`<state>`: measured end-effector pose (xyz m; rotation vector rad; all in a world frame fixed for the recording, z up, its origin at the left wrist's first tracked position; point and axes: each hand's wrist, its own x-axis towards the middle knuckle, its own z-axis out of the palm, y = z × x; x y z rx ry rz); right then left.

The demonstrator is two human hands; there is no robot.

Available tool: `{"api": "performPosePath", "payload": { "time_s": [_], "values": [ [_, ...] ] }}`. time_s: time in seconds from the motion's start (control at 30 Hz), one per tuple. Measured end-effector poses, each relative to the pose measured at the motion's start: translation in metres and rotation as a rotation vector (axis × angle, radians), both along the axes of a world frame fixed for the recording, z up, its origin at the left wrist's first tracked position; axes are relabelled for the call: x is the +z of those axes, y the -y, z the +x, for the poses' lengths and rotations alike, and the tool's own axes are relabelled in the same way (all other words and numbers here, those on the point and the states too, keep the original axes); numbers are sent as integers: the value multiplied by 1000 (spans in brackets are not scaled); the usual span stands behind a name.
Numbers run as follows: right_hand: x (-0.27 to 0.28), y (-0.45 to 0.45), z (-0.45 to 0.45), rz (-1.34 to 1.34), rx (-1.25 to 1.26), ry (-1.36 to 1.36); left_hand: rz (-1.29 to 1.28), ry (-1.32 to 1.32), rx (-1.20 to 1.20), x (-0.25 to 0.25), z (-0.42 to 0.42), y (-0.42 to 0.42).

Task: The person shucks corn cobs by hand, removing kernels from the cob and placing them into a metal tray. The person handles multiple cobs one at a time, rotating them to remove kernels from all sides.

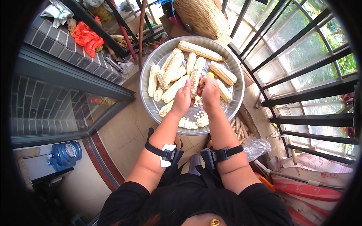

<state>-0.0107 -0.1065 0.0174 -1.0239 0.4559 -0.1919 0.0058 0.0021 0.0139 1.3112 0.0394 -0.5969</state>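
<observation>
My left hand [183,97] grips a pale ear of corn [195,79] over a large round metal basin [144,96]. Some of that ear's kernels appear to be gone. Close beside it, my right hand [209,91] has its fingers curled around something pale, perhaps loose kernels or a cob piece; the fingers partly hide it. Several whole ears lie in the basin, among them a long ear [200,50] at the far rim and another ear [222,73] on the right. Loose white kernels [200,118] are heaped at the near side, below my hands.
Bare cobs [239,128] lie on the floor to the right, by a clear plastic bag [256,148]. A wicker basket [202,17] stands beyond the basin. Black metal railings [299,99] run along the right. At left are a glass door [56,104] and a blue water jug [64,155].
</observation>
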Motion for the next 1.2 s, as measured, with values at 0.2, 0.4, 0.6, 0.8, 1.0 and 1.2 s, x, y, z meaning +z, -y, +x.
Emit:
{"api": "performPosePath", "payload": {
  "time_s": [0.2,0.4,0.6,0.8,1.0,1.2],
  "values": [
    [-2,-8,0,-812,86,-38,151,25,42,-10,4,-1],
    [-12,-18,2,-1033,-65,33,-10,-114,67,-9,3,1],
    [-7,-17,-1,-726,3,55,-147,-282,93,8,4,-2],
    [2,-19,-5,-1085,173,30,-115,-262,162,-2,6,-2],
    [4,-22,-4,-885,167,-35,-146,-392,121,1,13,-11],
    [-31,18,4,-1110,21,81,-31,-208,200,9,22,-21]
  ]
}}
